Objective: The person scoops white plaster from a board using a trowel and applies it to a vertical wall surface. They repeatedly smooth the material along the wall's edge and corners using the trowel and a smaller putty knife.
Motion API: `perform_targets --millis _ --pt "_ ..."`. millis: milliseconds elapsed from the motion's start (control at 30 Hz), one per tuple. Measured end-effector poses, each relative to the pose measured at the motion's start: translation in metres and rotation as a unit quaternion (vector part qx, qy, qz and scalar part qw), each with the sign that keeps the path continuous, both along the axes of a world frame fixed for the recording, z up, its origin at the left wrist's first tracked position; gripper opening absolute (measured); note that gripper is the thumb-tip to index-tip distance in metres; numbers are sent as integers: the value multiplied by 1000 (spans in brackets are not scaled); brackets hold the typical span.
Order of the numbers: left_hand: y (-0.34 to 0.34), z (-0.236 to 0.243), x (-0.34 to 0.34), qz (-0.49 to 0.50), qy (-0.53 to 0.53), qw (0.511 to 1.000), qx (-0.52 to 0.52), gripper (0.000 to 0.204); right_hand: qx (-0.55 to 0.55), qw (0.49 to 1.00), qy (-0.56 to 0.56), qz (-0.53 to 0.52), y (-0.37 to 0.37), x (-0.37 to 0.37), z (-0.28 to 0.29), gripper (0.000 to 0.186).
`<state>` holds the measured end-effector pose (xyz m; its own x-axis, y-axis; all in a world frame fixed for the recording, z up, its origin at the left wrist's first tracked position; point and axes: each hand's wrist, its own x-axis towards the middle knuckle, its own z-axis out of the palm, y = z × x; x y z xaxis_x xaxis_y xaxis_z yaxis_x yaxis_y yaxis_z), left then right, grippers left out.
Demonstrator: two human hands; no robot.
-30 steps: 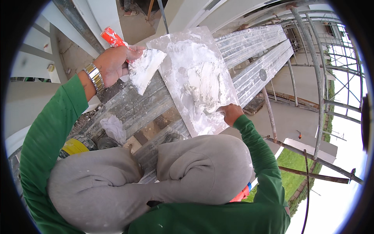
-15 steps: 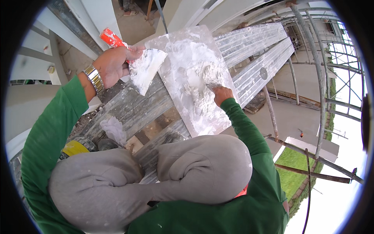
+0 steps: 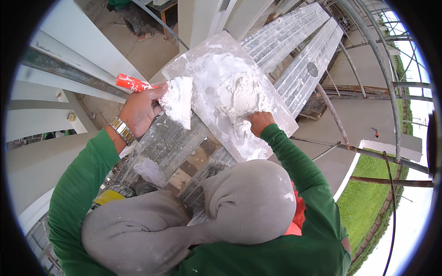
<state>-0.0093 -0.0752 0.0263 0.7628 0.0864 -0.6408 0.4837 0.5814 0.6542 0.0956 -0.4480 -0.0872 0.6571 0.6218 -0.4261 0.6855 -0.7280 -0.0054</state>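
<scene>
My left hand [image 3: 142, 110], with a metal-banded watch at its wrist, grips a putty knife [image 3: 179, 102] with a red handle. Its broad blade is coated in white putty and lies at the left edge of a pale, flat board [image 3: 284, 123]. Thick white putty [image 3: 243, 94] is heaped and smeared over the middle of that board. At the right side of the heap, my right hand [image 3: 261, 123] is closed, its fingertips down at the putty. Whatever it holds is hidden by the fingers and putty.
Ridged metal planks [image 3: 299, 55] run beneath the board, with gaps between them. Scaffold tubes [image 3: 334, 117] rise on the right. A crumpled whitish cloth [image 3: 149, 171] and a yellow-banded container [image 3: 110, 195] sit by my knees. Another person's legs [image 3: 134, 20] show on the floor below.
The view has shifted. My left hand has turned the putty knife so its blade stands more upright in view. My right hand stays at the putty heap.
</scene>
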Motion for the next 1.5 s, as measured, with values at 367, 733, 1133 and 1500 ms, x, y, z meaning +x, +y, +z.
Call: perform_targets --millis 367,733,1133,1500 --pt "-181 -35 39 -197 -287 853 389 31 558 613 188 -527 -56 -16 -20 30" --pt "-247 -68 46 -194 -329 842 382 34 598 625 82 -495 -16 -60 37 32" --pt "-189 -79 78 -50 7 999 -11 38 443 870 -145 -160 -21 -115 46 41" --pt "-122 -23 59 -210 3 976 51 40 435 858 -2 -273 -60 24 25 36"
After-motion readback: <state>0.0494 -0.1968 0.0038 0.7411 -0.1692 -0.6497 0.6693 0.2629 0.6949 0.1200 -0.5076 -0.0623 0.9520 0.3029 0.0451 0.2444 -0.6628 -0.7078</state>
